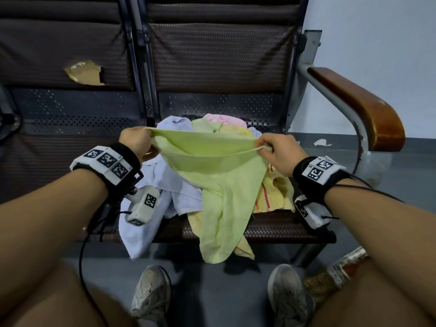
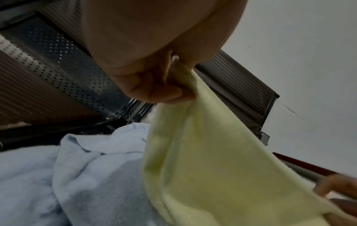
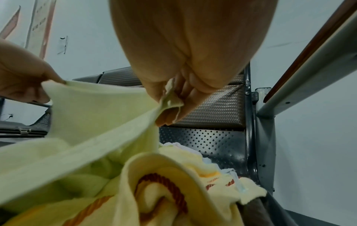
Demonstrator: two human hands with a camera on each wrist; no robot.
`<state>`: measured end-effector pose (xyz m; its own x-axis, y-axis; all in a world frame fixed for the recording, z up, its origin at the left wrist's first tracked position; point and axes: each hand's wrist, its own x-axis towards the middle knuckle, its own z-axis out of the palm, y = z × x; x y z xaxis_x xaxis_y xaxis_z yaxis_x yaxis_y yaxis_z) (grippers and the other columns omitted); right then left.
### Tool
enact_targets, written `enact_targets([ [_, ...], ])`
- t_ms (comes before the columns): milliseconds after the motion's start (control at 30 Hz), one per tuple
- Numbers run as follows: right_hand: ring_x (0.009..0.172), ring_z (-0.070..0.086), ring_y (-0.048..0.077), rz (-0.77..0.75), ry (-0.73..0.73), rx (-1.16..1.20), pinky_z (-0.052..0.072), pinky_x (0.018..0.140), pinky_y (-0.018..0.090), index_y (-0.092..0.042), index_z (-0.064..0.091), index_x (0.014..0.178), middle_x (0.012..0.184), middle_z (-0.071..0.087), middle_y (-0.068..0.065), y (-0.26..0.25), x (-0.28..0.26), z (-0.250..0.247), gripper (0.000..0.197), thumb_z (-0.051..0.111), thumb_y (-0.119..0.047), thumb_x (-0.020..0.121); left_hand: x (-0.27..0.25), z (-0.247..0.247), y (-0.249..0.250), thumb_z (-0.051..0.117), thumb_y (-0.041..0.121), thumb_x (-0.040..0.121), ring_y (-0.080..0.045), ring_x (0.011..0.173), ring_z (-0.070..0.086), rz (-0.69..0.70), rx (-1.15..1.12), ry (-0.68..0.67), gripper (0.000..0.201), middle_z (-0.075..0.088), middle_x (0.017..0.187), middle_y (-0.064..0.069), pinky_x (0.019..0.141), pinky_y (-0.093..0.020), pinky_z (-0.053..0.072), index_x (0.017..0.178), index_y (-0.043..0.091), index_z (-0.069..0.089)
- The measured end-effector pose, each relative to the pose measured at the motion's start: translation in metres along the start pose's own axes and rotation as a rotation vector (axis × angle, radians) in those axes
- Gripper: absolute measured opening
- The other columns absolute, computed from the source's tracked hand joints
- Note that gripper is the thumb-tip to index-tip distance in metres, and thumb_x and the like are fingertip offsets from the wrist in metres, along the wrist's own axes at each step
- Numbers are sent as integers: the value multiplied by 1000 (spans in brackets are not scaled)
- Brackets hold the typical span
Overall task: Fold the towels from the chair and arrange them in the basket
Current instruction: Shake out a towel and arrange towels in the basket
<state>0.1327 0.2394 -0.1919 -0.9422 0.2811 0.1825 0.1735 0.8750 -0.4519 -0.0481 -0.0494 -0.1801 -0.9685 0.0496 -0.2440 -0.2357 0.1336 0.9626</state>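
Note:
A light green towel [image 1: 212,166] hangs stretched between my two hands above the chair seat [image 1: 278,230]. My left hand [image 1: 135,141] pinches its left corner; the pinch shows close up in the left wrist view [image 2: 173,85]. My right hand [image 1: 276,147] pinches the other corner, seen close in the right wrist view [image 3: 170,97]. The green towel [image 3: 86,122] sags and drapes past the seat's front edge. Under it lie a pale blue towel [image 1: 165,185], a yellow striped towel [image 1: 276,194] and a pink one [image 1: 224,119]. A woven basket [image 1: 330,277] stands on the floor at the lower right, partly hidden by my right arm.
The chair has a wooden armrest [image 1: 361,107] on the right and a dark mesh backrest [image 1: 219,50]. Another seat [image 1: 59,128] adjoins on the left, its backrest torn. My two shoes [image 1: 153,296] stand on the grey floor before the seat.

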Motion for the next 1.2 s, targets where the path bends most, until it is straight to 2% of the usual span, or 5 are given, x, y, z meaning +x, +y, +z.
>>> enact_targets([
  [133,82,63,30,1,-19,-29,52,77,39,-32,50,132,93,69,8,0,1,-8,52,48,-4,88,1,-8,0,36,10,94,-15,37,51,-62,420,-84,32,62,49,-6,39,-16,38,80,4,65],
  [233,93,62,34,1,19,-179,51,85,42,-19,71,99,95,71,9,-3,2,-12,34,44,-3,88,-2,-12,-2,37,13,91,-17,49,54,-52,543,-162,33,69,59,-5,42,-19,40,78,0,64],
  [533,61,43,21,121,243,185,31,57,32,-15,44,58,58,44,0,-11,-2,-41,30,37,-15,88,-21,-11,17,69,27,65,-12,58,48,311,269,-408,12,53,66,3,57,-28,38,73,23,60],
  [833,75,52,21,91,133,243,42,71,37,-2,56,82,79,55,6,-45,6,-94,35,45,-31,99,-48,-2,68,66,6,89,-7,59,67,392,65,-311,5,69,74,1,54,-20,52,90,10,65],
  [1200,49,29,13,212,253,468,25,53,30,-24,35,39,44,28,-14,-96,8,-186,47,52,-27,83,-71,-17,158,51,83,74,-6,52,68,432,147,-164,77,71,60,8,46,-20,52,77,8,72],
])
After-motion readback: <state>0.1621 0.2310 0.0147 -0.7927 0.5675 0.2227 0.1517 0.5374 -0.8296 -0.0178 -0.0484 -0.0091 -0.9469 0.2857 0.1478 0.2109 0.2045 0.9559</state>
